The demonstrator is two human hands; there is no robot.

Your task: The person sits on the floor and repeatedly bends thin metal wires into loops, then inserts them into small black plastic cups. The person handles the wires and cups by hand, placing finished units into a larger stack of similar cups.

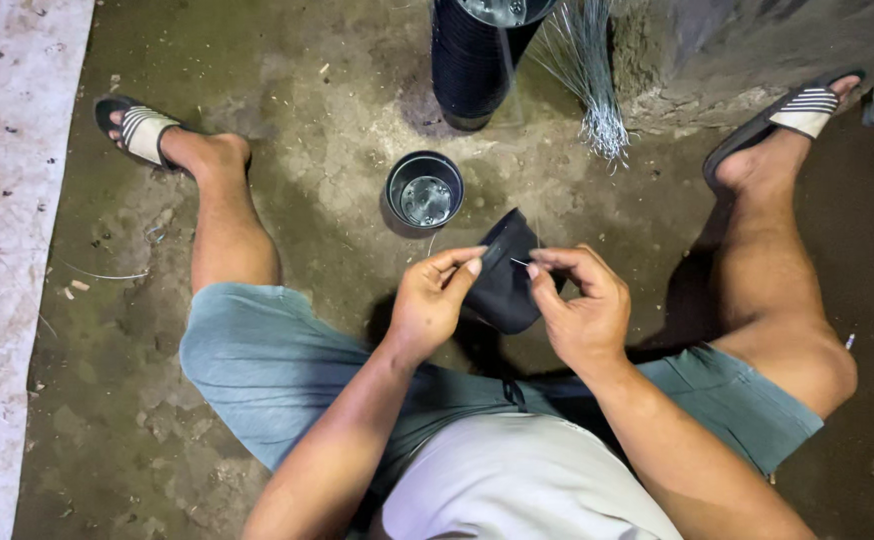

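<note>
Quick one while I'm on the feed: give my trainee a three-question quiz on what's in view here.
1. True or false: the left hand grips the black pot.
2. What stands on the floor just beyond the hands? A) an open black pot B) a bucket C) a brick
3. What does the right hand pinch at the pot's rim?

Key: 1 true; 2 A; 3 a thin wire, like the wire bundle ahead.

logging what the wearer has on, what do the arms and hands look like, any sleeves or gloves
Both arms are bare from above the elbow down: no sleeves, gloves, watch or rings show. The left hand and right hand are uncovered, with short nails. No markings are visible on either forearm.
</note>
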